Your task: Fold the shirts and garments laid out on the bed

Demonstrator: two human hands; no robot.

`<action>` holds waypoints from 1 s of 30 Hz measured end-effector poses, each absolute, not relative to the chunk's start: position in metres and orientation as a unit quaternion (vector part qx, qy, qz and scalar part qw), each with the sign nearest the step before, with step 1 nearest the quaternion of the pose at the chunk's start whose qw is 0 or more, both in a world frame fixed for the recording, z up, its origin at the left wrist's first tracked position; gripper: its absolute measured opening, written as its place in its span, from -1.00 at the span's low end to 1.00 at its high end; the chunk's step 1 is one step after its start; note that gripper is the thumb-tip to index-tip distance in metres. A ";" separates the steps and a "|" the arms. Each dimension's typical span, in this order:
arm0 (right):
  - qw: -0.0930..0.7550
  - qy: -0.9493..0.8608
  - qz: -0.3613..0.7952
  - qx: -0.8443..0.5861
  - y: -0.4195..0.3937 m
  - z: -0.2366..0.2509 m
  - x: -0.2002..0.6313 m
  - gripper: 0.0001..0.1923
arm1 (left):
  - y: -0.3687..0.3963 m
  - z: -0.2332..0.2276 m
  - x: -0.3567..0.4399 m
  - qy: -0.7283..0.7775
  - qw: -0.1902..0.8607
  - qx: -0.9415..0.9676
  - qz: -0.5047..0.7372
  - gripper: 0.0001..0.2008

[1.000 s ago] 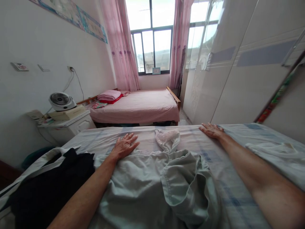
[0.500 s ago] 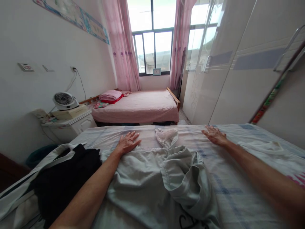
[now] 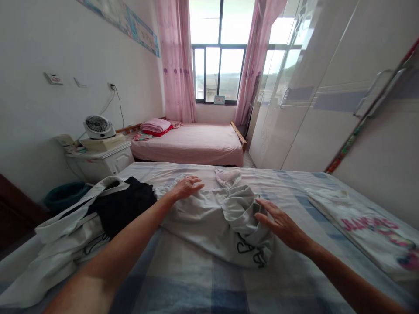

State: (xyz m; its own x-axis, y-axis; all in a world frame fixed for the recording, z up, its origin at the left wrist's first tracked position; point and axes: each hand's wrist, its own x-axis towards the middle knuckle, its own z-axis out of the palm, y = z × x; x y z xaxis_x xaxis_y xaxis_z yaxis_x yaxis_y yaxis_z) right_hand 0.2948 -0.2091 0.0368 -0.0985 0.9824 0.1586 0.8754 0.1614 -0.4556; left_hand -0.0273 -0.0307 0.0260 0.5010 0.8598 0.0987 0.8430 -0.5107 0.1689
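A pale grey-green garment with black lettering (image 3: 199, 222) lies crumpled on the checked bedsheet (image 3: 196, 279) in front of me. My left hand (image 3: 187, 187) is over its far left edge, fingers stretched out. At the garment's right side, my right hand (image 3: 279, 220) has its fingers apart, the tips at the bunched folds. I cannot tell whether they touch the cloth. A small pale pink piece of cloth (image 3: 228, 176) sticks out at the garment's far edge. Left of my left arm lie a black garment (image 3: 124, 207) and a white garment (image 3: 62, 244).
A white T-shirt with pink lettering (image 3: 360, 218) lies flat at the right. Beyond is a bed with a pink sheet (image 3: 203, 139). A fan (image 3: 100, 126) stands on a bedside cabinet (image 3: 108, 163) at the left, near a dark green bin (image 3: 65, 196). White wardrobes (image 3: 307, 135) line the right.
My right hand has moved left from the bare sheet to the garment's right side. My left hand has shifted slightly right. The camera view has shifted, showing more of the white T-shirt.
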 end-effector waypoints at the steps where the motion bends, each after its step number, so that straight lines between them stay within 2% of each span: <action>1: 0.211 -0.740 0.106 -0.629 -0.214 0.037 0.285 -0.27 | -0.044 0.028 -0.025 0.469 0.043 0.878 0.083 -0.52; 4: 0.183 -0.765 0.059 -0.615 -0.219 0.035 0.261 -0.32 | -0.080 0.029 -0.022 0.464 0.000 0.884 0.065 -0.62; 6: 0.193 -0.751 0.063 -0.628 -0.216 0.032 0.252 -0.56 | -0.095 0.029 -0.021 0.505 -0.027 0.860 0.059 -0.76; 8: 0.228 -0.715 0.083 -0.655 -0.211 0.030 0.249 -0.78 | -0.103 0.031 -0.020 0.535 -0.037 0.841 0.072 -0.79; 10: 0.267 -0.680 0.098 -0.676 -0.205 0.034 0.254 -0.83 | -0.106 0.040 -0.019 0.549 -0.046 0.830 0.094 -0.76; 12: 0.296 -0.661 0.103 -0.682 -0.200 0.044 0.266 -0.77 | -0.109 0.057 -0.021 0.571 -0.048 0.805 0.151 -0.74; 14: 0.389 -0.627 0.111 -0.666 -0.199 0.062 0.282 -0.73 | -0.112 0.084 -0.027 0.581 -0.031 0.768 0.267 -0.76; 17: 0.624 -0.520 0.125 -0.569 -0.201 0.096 0.306 -0.79 | -0.126 0.129 -0.044 0.561 -0.020 0.711 0.424 -0.79; 18: 0.673 -0.492 0.122 -0.539 -0.203 0.106 0.312 -0.80 | -0.135 0.141 -0.050 0.554 -0.029 0.705 0.443 -0.79; 20: 0.717 -0.469 0.114 -0.503 -0.212 0.121 0.318 -0.79 | -0.156 0.156 -0.062 0.532 -0.033 0.704 0.469 -0.78; 22: 0.720 -0.474 0.135 -0.489 -0.227 0.126 0.319 -0.79 | -0.182 0.157 -0.073 0.490 0.003 0.721 0.490 -0.79; 24: 0.680 -0.507 0.198 -0.491 -0.245 0.119 0.319 -0.80 | -0.209 0.142 -0.084 0.454 0.081 0.749 0.475 -0.76; 27: 0.565 -0.556 0.270 -0.547 -0.272 0.092 0.326 -0.77 | -0.246 0.104 -0.102 0.459 0.226 0.789 0.342 -0.60; 30: 0.481 -0.539 0.293 -0.626 -0.289 0.062 0.339 -0.66 | -0.272 0.069 -0.118 0.471 0.324 0.792 0.213 -0.56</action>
State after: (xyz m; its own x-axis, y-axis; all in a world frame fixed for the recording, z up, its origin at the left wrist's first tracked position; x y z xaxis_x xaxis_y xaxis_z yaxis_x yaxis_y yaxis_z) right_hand 0.3388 -0.2885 0.0618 0.2467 0.9571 0.1517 0.3945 0.0438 -0.9178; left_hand -0.1181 -0.2723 0.0688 0.4652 0.8847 0.0313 0.6086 -0.3453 0.7144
